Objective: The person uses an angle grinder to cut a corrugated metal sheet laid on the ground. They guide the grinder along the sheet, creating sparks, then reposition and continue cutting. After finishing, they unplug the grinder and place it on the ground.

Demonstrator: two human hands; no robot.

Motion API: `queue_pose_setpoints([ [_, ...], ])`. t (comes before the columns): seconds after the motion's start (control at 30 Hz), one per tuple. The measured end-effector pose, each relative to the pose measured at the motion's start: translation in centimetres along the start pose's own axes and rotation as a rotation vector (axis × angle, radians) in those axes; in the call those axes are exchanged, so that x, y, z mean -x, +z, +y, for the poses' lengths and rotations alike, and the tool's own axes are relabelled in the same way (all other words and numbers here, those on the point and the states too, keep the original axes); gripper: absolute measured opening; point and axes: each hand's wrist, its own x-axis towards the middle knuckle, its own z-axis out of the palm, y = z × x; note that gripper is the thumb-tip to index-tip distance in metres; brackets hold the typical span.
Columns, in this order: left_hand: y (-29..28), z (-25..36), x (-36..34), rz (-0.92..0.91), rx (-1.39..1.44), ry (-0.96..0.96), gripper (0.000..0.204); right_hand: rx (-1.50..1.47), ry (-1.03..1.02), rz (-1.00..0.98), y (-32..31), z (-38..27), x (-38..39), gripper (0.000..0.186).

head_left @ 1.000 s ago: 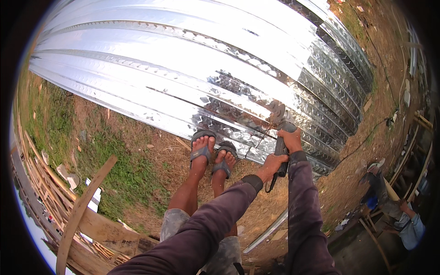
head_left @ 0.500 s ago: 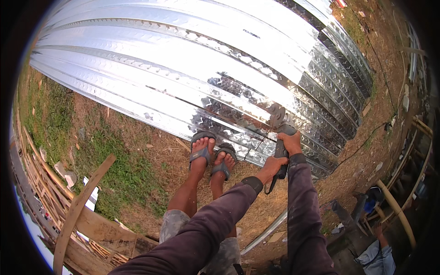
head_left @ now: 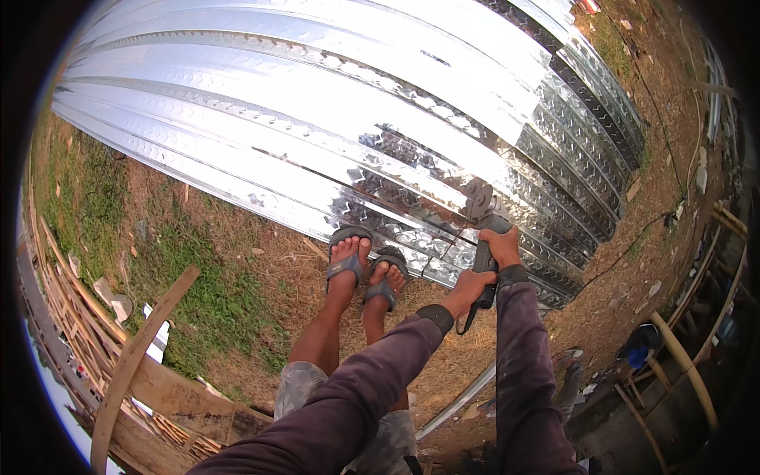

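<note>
Sheet point(head_left: 317, 111): laid over the ground, ribbed, shiny; judged thin, springy, slick, easily creased; sharp edges likely, so best gripped by the ribs.
Feet point(head_left: 360, 273): sandalled, placed at sheet's near edge.
Dark line point(head_left: 441, 254): seen across sheet, beside grinder; cut or shadow, cannot tell.
Left hand point(head_left: 471, 288): fingers curled round grinder's rear.
Grinder point(head_left: 484, 258): held over sheet's near side, head pointed away from feet; judged hard, fairly heavy, best held two-handed by body, clear of head.
Right hand point(head_left: 502, 244): wrapped round grinder's front, behind head.
</note>
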Motion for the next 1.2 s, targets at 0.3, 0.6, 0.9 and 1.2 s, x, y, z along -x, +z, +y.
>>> queue_pose_setpoints([
  [0.3, -0.3, -0.4, -0.5, -0.013, 0.011, -0.01, 0.025, 0.015, -0.027, 0.02, 0.1, 0.1, -0.1, 0.08],
  [0.6, 0.5, 0.1, -1.1, 0.025, -0.031, 0.051, 0.026, 0.025, -0.029, 0.02, -0.5, -1.7, 0.1, 0.08],
  [0.9, 0.9, 1.0, -1.6, -0.022, -0.06, 0.03, 0.024, 0.047, -0.003, 0.039, -1.0, -2.9, -0.2, 0.084],
  [1.2, 1.2, 1.1, -1.8, -0.034, -0.044, 0.061, 0.027, -0.021, -0.006, 0.012, -1.4, -1.8, -1.6, 0.089],
])
